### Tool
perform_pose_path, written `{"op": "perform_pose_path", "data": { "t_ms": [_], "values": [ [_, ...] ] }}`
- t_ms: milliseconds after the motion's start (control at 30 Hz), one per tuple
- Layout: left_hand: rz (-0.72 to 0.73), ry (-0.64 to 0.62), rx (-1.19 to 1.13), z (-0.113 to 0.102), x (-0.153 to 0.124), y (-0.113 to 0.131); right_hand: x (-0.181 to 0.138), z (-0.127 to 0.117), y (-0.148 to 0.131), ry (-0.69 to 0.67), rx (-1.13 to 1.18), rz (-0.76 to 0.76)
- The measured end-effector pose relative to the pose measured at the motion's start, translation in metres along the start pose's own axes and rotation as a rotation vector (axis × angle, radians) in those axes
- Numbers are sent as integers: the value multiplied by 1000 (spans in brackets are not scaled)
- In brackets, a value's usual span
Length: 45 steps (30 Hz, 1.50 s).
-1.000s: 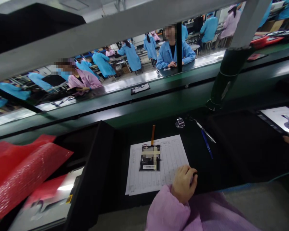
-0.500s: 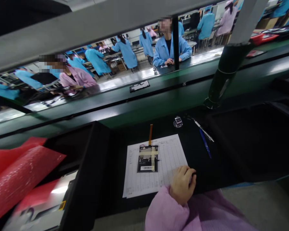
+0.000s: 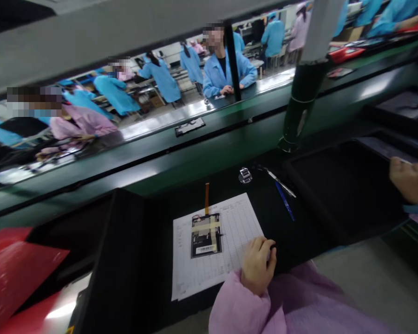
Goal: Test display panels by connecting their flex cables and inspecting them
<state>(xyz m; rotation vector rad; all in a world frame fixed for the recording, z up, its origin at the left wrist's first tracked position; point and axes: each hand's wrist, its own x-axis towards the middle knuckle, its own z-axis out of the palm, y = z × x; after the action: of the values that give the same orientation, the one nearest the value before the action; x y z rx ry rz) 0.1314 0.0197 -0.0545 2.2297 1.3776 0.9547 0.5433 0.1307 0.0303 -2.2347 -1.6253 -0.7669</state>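
My left hand rests at the lower right corner of a printed sheet of paper, its fingers curled. Something small and dark shows at the fingertips, too hidden to name. On the paper lies a flat black display module with yellowish tape, a white barcode label and an orange flex cable pointing away from me. My right hand, with a blue band at the wrist, is at the right edge, above the dark trays. Its fingers are closed round a thin, pale-edged thing that I cannot make out.
A blue pen, a white pen-like tool and a small metallic piece lie beyond the paper. Black trays stand right; a black box with red bubble wrap stands left. Co-workers sit across the green line.
The view has turned to the right, so things sit further left. My right hand has come into view at the right edge. My left hand stays by the paper's corner.
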Motion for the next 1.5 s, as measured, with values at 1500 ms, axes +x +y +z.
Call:
{"op": "perform_pose_path", "data": {
  "t_ms": [1500],
  "values": [
    [-110,-2,-880,-32,22,41,-26,-156,-105,490,-61,-623]
  ]
}}
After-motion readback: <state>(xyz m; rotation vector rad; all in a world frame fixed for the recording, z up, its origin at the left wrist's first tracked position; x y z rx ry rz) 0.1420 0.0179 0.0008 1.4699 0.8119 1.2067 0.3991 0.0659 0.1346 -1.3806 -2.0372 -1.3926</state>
